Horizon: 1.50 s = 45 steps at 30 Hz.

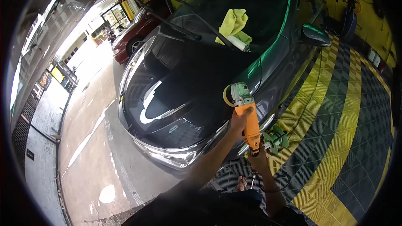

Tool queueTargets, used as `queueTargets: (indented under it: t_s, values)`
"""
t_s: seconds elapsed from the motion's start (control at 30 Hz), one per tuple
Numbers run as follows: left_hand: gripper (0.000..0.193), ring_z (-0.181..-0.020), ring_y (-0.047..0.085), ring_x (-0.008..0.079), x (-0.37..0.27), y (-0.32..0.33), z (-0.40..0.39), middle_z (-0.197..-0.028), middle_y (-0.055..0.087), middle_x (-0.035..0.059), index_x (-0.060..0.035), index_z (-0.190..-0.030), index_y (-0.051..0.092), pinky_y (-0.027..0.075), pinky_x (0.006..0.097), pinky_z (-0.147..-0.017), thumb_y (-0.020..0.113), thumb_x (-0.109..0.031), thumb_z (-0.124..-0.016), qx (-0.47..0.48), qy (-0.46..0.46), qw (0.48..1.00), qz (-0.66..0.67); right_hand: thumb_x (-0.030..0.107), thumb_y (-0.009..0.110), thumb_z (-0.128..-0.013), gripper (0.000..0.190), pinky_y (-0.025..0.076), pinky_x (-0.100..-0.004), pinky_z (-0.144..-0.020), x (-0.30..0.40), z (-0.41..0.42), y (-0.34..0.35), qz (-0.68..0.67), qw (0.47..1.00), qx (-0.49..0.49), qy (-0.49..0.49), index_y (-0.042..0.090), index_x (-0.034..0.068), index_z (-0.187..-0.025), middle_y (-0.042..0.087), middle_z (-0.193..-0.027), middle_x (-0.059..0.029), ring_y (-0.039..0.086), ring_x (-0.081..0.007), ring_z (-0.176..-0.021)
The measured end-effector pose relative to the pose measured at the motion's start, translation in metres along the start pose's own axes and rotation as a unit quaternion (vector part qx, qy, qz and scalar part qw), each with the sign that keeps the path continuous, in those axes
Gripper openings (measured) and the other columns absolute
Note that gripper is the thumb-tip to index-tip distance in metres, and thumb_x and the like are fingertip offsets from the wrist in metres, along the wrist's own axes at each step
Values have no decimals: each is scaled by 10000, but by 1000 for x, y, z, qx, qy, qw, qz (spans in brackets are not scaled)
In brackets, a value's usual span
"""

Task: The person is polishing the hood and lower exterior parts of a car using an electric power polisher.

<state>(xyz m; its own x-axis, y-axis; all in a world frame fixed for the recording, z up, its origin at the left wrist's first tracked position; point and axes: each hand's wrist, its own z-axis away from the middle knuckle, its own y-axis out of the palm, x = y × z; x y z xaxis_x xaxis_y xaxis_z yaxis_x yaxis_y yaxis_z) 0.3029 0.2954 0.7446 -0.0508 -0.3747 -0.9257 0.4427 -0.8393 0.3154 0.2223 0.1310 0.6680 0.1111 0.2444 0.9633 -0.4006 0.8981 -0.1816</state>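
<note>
An orange rotary polisher [249,116] with a metal gear head stands out over the side edge of a dark car's hood [194,78]. Its round yellowish pad [228,95] is tilted on edge, facing left; whether it touches the paint I cannot tell. My left hand [241,120] grips the body just behind the head. My right hand [258,160] holds the rear end of the handle. A yellow-green cloth [234,23] and a white bottle [238,43] lie at the base of the windshield, beside a raised wiper arm [204,20].
A green cable reel [275,140] stands on the yellow and dark tiled floor [326,125] beside the car. A black cord [276,191] loops near my foot [241,183]. The side mirror [315,35] juts out. Behind is a dark red car [138,34].
</note>
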Motion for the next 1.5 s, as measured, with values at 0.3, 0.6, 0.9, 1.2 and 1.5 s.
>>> queueTargets:
  t_s: [0.3,0.6,0.9,1.2,1.5]
  values:
    - [731,-1078,595,279,41,-89,139,-1161,609,93,-95,-1265,497,494,489,-905,403,-717,-892,-10,-28,939,343,122,674,-747,510,506,-411,-727,-56,48,-8,164,953,236,-95,511,52,-1225,654,-925,-177,658,-320,-847]
    - [879,-1166,531,314,147,-120,344,-1271,537,130,-106,-1380,424,430,493,-998,289,-800,-857,-242,221,853,406,216,661,-782,698,505,-476,-730,-35,102,-20,253,775,527,-240,391,182,-1425,667,-974,-186,662,-360,-866]
    - [911,-1194,519,331,197,-73,413,-1302,530,140,-107,-1374,443,426,520,-1006,322,-822,-824,-199,279,837,427,314,642,-864,537,502,-418,-755,-118,165,-45,142,620,716,-288,500,127,-1347,678,-1028,-169,664,-303,-853]
    - [941,-1213,509,339,234,-18,444,-1323,524,142,-107,-1366,460,424,541,-1010,344,-843,-792,-134,405,791,439,480,608,-918,522,503,-320,-767,-111,111,-131,242,819,519,-45,621,53,-1217,684,-1056,-122,638,-161,-843]
    - [971,-1232,499,347,247,18,466,-1345,518,144,-106,-1359,477,421,563,-1013,367,-864,-761,-88,504,761,399,311,585,-952,267,491,-427,-710,-238,124,-338,-51,900,360,242,671,59,-981,639,-897,-104,580,-220,-752]
